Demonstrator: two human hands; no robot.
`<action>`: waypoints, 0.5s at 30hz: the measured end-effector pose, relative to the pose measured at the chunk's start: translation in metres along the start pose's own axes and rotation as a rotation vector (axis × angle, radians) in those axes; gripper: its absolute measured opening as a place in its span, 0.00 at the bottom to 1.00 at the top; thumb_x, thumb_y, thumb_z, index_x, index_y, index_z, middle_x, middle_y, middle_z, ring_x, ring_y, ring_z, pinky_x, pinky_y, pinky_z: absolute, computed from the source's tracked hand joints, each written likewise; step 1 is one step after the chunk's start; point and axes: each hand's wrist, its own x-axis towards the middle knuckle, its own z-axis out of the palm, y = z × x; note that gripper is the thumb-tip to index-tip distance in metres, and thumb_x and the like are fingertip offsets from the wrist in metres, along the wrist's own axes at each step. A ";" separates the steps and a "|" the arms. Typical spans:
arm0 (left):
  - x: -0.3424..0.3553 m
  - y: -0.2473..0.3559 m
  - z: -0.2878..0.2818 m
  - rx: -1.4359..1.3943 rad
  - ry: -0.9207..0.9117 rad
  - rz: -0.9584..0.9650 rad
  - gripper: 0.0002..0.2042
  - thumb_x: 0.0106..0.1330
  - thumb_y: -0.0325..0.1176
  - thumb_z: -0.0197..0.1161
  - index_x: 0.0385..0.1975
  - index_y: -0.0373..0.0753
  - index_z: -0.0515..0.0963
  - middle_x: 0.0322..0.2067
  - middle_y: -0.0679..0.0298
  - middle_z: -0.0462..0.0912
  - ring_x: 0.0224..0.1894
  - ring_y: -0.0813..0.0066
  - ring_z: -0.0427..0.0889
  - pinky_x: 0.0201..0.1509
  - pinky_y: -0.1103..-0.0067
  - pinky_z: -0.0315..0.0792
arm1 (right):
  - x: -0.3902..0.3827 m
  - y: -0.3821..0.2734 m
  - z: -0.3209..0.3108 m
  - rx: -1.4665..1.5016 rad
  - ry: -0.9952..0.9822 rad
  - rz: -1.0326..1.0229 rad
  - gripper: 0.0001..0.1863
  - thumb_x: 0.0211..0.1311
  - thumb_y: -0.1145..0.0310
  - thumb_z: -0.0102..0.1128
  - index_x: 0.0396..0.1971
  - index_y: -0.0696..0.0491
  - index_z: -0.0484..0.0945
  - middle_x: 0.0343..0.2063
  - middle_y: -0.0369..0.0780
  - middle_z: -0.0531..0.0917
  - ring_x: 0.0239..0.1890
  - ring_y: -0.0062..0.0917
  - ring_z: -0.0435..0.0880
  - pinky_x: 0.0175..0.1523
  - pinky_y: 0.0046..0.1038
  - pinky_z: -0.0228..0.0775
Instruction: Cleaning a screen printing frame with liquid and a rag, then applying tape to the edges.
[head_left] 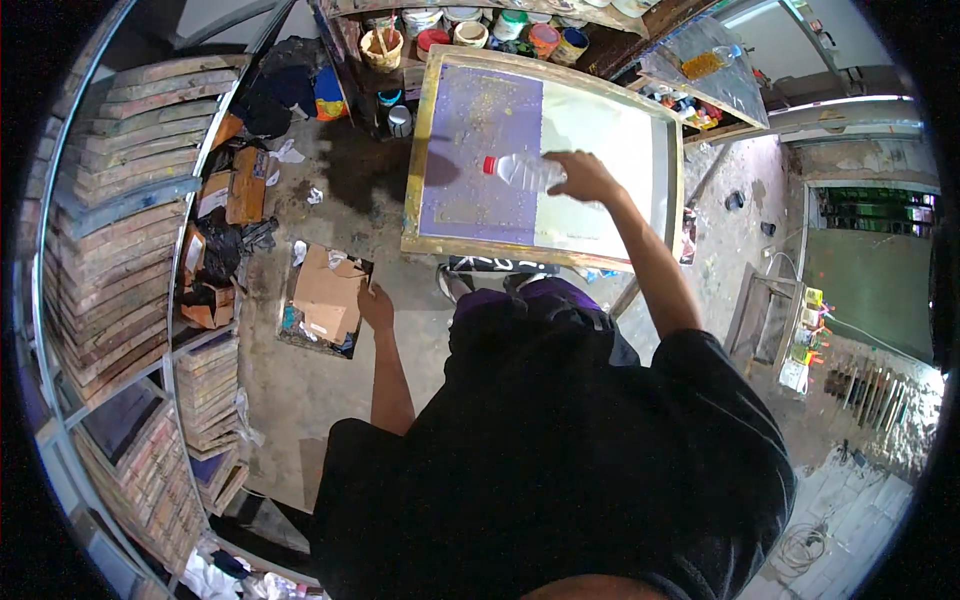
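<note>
My right hand point(585, 178) is closed round the base end of a clear plastic bottle point(522, 172) with a red cap. The bottle is tilted sideways over a wood-framed printing screen point(412, 215), its cap toward the left. The screen's left part is a purple mesh area point(480, 205) sprinkled with pale spots or drops; the right part looks whitish. Low on the left, my left hand point(376, 306) hangs with loosely bent fingers and nothing visible in it. It overlaps the edge of a brown cardboard piece point(328, 295), and I cannot tell whether they touch.
Stacked wooden frames point(125, 230) fill a metal rack on the left. Paint tubs point(470, 34) line a shelf behind the screen. A bottle of yellow liquid point(708, 62) lies on a side table at far right. Cardboard boxes point(247, 186) and dark bags stand beside the rack.
</note>
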 end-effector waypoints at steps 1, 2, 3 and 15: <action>-0.009 -0.035 0.010 0.022 0.011 0.013 0.21 0.69 0.36 0.54 0.56 0.29 0.73 0.49 0.42 0.78 0.51 0.46 0.77 0.58 0.61 0.70 | -0.010 -0.004 0.007 0.030 0.027 0.020 0.35 0.43 0.59 0.76 0.56 0.48 0.77 0.47 0.45 0.84 0.49 0.38 0.83 0.55 0.39 0.73; -0.023 -0.079 0.024 0.216 0.016 0.134 0.18 0.69 0.36 0.53 0.52 0.30 0.75 0.47 0.44 0.80 0.50 0.48 0.78 0.56 0.62 0.72 | -0.018 -0.006 0.014 0.039 0.027 0.020 0.35 0.43 0.59 0.76 0.56 0.48 0.77 0.47 0.45 0.84 0.49 0.38 0.83 0.55 0.39 0.73; -0.038 -0.128 0.033 0.420 0.027 0.254 0.17 0.70 0.37 0.52 0.48 0.30 0.78 0.45 0.46 0.81 0.49 0.50 0.80 0.53 0.62 0.73 | -0.025 -0.010 0.020 0.034 0.018 0.022 0.35 0.43 0.60 0.76 0.56 0.48 0.77 0.47 0.45 0.84 0.48 0.39 0.83 0.55 0.39 0.73; -0.056 -0.126 0.065 0.569 -0.209 0.622 0.12 0.66 0.34 0.54 0.25 0.36 0.81 0.26 0.57 0.84 0.29 0.59 0.83 0.32 0.66 0.77 | -0.061 0.066 0.017 0.197 0.071 0.169 0.33 0.44 0.63 0.74 0.56 0.46 0.77 0.43 0.45 0.85 0.47 0.42 0.83 0.57 0.40 0.70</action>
